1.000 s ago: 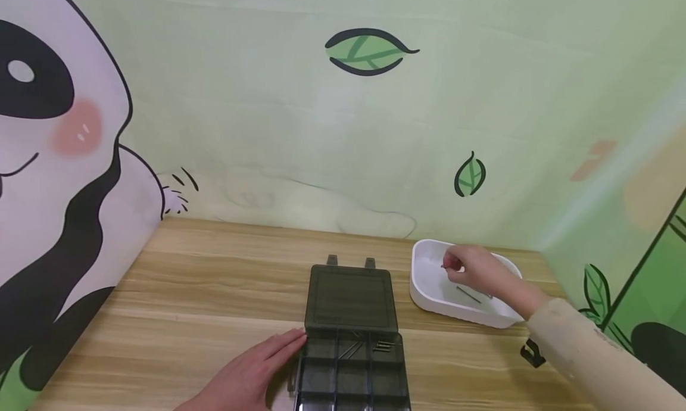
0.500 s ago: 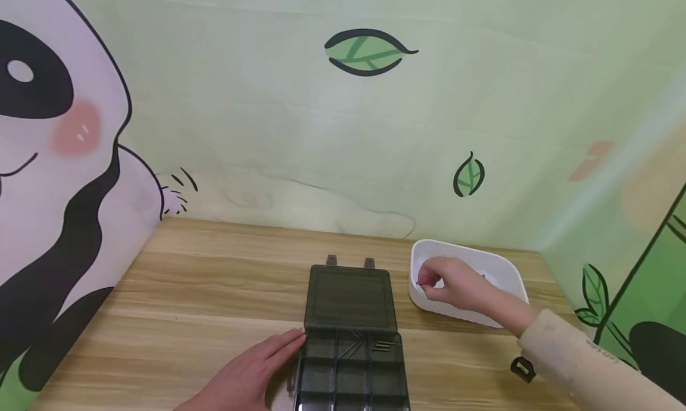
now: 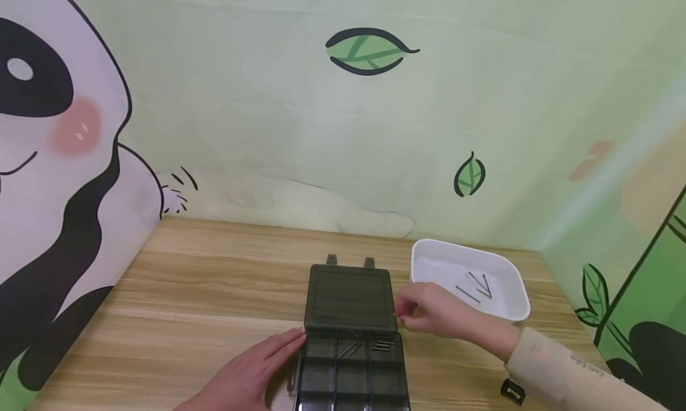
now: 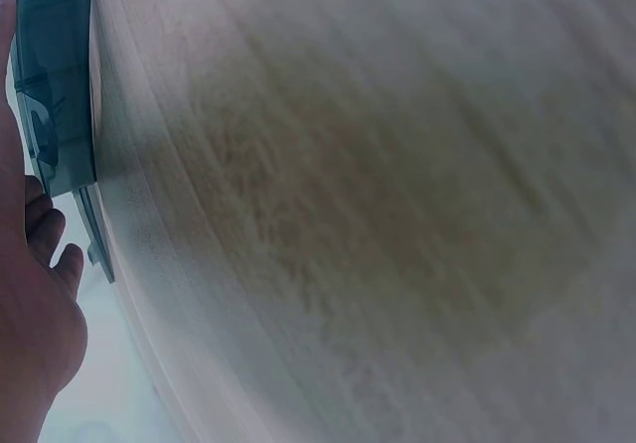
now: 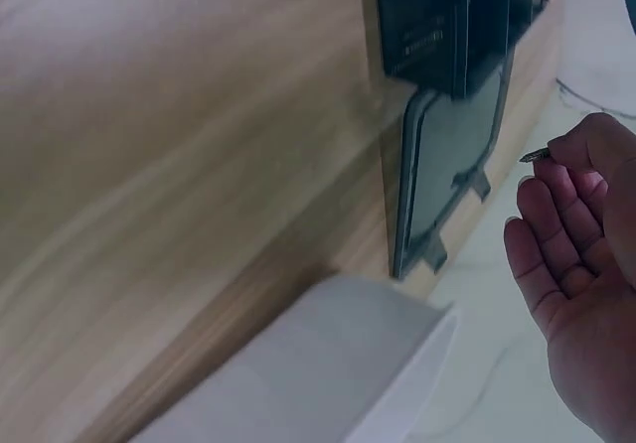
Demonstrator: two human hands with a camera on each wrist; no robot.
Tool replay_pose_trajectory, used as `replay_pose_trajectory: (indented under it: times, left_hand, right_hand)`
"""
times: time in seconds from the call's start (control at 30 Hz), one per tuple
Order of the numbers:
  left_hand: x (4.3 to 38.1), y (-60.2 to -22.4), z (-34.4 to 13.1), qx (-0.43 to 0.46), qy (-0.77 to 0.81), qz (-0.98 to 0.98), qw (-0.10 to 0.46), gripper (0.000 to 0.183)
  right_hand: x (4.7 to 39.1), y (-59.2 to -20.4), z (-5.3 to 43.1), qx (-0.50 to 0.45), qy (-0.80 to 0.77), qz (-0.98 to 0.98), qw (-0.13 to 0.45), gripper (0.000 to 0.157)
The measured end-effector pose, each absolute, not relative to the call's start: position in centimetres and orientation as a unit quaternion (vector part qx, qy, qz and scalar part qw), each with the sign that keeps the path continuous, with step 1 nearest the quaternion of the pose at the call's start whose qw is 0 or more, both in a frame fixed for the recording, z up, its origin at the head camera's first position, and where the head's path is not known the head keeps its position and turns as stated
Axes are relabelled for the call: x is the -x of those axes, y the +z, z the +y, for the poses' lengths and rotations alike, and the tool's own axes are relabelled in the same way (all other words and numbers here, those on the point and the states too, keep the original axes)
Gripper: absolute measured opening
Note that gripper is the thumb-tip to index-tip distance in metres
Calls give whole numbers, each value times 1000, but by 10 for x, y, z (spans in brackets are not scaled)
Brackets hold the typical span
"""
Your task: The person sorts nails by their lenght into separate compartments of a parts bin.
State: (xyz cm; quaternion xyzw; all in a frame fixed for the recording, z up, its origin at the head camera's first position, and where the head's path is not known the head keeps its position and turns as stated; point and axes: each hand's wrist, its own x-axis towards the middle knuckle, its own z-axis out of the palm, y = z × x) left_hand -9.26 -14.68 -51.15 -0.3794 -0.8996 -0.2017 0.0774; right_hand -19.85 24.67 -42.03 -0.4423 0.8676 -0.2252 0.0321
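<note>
The right hand (image 3: 436,310) pinched a screw (image 5: 535,155) near the 3 o'clock edge of the open lid (image 3: 351,298) of the dark box (image 3: 316,380), while the left hand (image 3: 257,363), fingers extended, touched the box's 9 o'clock side.

Up top, the head view looks forward and down, far enough back to catch the left hand (image 3: 252,366), the right hand (image 3: 442,310), the worktop (image 3: 225,268) and the printed backdrop (image 3: 257,113) beyond. Over to the left wrist, and we're in tight, low beside that hand, tipped sideways, worktop filling most of the view. Right wrist: close too, also tilted, peering past its hand across the worktop toward the backdrop. All three share the compartment box (image 3: 352,388); head and right wrist share the white tray (image 3: 439,265).
</note>
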Motion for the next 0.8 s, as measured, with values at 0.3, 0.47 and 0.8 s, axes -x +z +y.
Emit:
replay_pose_trajectory:
  times: [0.3, 0.47, 0.8]
  left_hand:
    - [92, -510, -147, 376, -203, -901, 70, 127]
    - [93, -510, -147, 378, -203, -901, 70, 126]
    - [92, -509, -146, 369, -207, -905, 51, 126]
  right_hand:
    - [185, -431, 233, 486, -223, 844, 30, 18]
    - [183, -437, 231, 511, -210, 833, 17, 16]
    - [177, -445, 223, 535, -158, 830, -3, 21]
